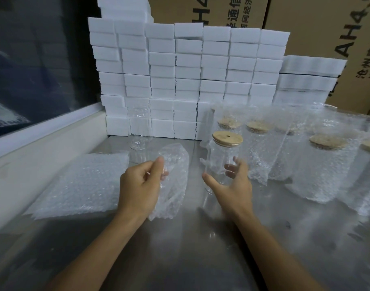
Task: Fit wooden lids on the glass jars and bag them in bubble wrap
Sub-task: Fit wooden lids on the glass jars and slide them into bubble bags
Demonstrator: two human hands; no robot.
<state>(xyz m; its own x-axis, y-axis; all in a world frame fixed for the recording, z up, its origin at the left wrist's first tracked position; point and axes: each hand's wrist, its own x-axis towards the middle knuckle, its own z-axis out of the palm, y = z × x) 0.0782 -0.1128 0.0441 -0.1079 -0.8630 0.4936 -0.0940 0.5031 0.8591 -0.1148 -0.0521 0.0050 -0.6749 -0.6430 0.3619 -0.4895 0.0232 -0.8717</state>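
A clear glass jar with a round wooden lid stands a little tilted at the middle of the steel table. My right hand wraps round its lower part, thumb at the front left and fingers showing through the glass behind. My left hand pinches the edge of a loose bubble wrap bag, which hangs beside the jar to its left. Further back stands a lidless glass jar.
A flat pile of bubble wrap bags lies at the left. Several lidded jars in bubble wrap stand at the right. White foam blocks are stacked along the back, with cardboard boxes behind them. A white ledge borders the left side.
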